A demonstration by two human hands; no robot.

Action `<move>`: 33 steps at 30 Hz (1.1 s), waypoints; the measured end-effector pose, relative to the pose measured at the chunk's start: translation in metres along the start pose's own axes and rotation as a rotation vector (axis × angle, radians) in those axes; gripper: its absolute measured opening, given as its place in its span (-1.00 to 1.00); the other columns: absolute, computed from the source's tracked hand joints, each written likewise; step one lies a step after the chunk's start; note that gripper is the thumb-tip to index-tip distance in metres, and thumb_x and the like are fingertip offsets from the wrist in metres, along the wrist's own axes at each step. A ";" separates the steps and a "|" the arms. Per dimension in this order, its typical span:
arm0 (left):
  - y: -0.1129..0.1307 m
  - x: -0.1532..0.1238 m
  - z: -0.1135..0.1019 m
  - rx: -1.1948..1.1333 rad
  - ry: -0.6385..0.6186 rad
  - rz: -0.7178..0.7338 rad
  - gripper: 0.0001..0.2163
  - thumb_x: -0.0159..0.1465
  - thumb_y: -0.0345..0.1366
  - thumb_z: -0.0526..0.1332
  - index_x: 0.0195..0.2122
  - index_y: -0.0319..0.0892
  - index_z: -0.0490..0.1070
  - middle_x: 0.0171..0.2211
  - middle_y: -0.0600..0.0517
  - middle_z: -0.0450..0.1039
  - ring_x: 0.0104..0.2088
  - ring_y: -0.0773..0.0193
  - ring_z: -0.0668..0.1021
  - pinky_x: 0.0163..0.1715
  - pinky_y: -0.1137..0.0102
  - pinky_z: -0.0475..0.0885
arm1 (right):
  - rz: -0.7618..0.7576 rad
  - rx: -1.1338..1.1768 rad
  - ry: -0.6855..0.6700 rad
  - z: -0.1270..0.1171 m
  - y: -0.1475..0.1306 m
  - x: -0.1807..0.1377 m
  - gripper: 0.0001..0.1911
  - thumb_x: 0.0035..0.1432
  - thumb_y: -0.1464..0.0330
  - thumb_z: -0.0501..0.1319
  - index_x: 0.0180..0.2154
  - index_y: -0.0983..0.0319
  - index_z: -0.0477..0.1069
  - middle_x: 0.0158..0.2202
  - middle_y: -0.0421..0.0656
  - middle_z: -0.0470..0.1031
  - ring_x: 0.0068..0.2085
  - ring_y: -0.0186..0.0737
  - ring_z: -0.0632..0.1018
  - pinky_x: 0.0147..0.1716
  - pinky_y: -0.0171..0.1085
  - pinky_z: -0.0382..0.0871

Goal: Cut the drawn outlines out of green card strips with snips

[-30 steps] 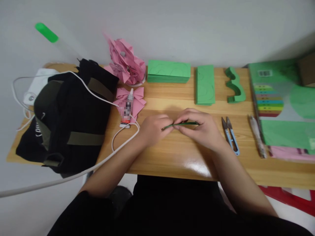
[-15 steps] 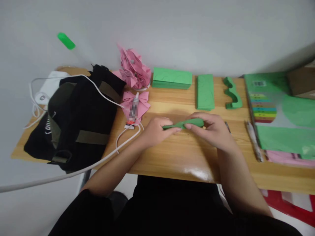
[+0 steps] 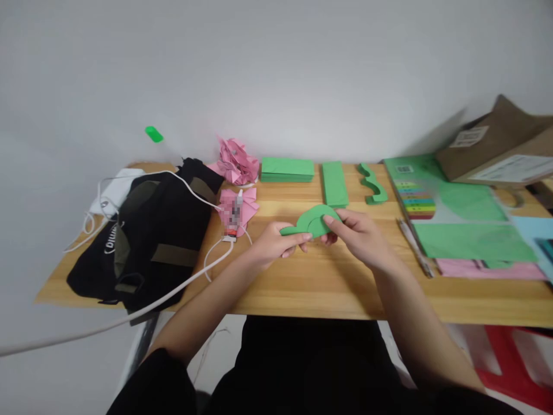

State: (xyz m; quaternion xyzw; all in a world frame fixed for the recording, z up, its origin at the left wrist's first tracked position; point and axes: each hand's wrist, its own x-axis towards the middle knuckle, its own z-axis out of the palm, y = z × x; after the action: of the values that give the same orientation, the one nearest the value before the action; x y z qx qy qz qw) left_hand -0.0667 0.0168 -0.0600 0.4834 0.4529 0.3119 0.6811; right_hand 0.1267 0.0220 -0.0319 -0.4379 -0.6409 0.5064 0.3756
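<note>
Item in hand: the green curved piece (image 3: 313,223), held just above the worktop (image 3: 328,288), to the right of the glue tube (image 3: 234,214). The left hand (image 3: 273,245) pinches its straight tail, grip clenched on the paper. The right hand (image 3: 360,233) grasps the arched end between thumb and fingers.

Change noted: a second ago the piece showed edge-on as a thin dark line; it now shows its broad face, arch uppermost. Judged: the piece has been turned over or opened out. The snips, formerly well right of the tube, no longer show.

Bare tabletop (image 3: 328,288) lies open before the hands (image 3: 276,245); black bag (image 3: 159,230) blocks left, paper sheets (image 3: 470,242) right.
</note>
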 end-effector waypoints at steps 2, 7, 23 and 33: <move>0.008 -0.005 0.005 0.003 -0.025 -0.003 -0.64 0.02 -0.04 0.42 -0.57 -0.25 0.42 -0.68 0.12 0.33 -0.71 0.53 0.19 -0.68 0.49 -0.02 | 0.010 0.005 0.027 -0.006 -0.007 -0.008 -0.52 0.18 -0.04 0.24 -0.51 0.22 0.44 -0.59 -0.19 0.48 -0.54 -0.32 0.48 -0.51 -0.31 0.44; 0.026 -0.022 0.017 0.025 -0.084 -0.023 -0.70 0.06 -0.11 0.40 -0.55 -0.24 0.44 -0.75 0.20 0.21 -0.72 0.53 0.18 -0.67 0.50 0.01 | 0.025 0.006 0.057 -0.023 -0.028 -0.026 -0.58 0.08 0.00 0.34 -0.48 0.23 0.48 -0.62 -0.21 0.47 -0.58 -0.33 0.46 -0.54 -0.31 0.43; 0.053 -0.055 0.037 -0.016 -0.206 -0.014 -0.72 0.16 -0.16 0.33 -0.53 -0.30 0.44 -0.60 0.08 0.45 -0.75 0.60 0.22 -0.69 0.52 -0.01 | -0.237 -0.283 -0.057 -0.045 -0.056 -0.063 -0.34 0.10 0.15 0.37 0.17 0.25 0.31 -0.21 -0.06 0.60 -0.22 -0.08 0.61 -0.32 -0.18 0.52; 0.064 -0.067 0.039 0.090 -0.352 -0.033 -0.73 0.25 -0.21 0.28 -0.51 -0.29 0.48 -0.68 0.15 0.33 -0.75 0.60 0.21 -0.71 0.54 -0.01 | -0.592 -0.901 -0.272 -0.050 -0.082 -0.069 -0.50 0.18 0.34 0.28 0.13 0.39 0.34 -0.02 0.10 0.52 -0.06 0.06 0.57 -0.11 -0.08 0.49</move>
State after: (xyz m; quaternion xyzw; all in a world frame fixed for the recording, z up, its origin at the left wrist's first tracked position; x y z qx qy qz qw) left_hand -0.0568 -0.0340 0.0263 0.5530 0.3480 0.1907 0.7326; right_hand 0.1815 -0.0356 0.0563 -0.2872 -0.9324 0.1072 0.1914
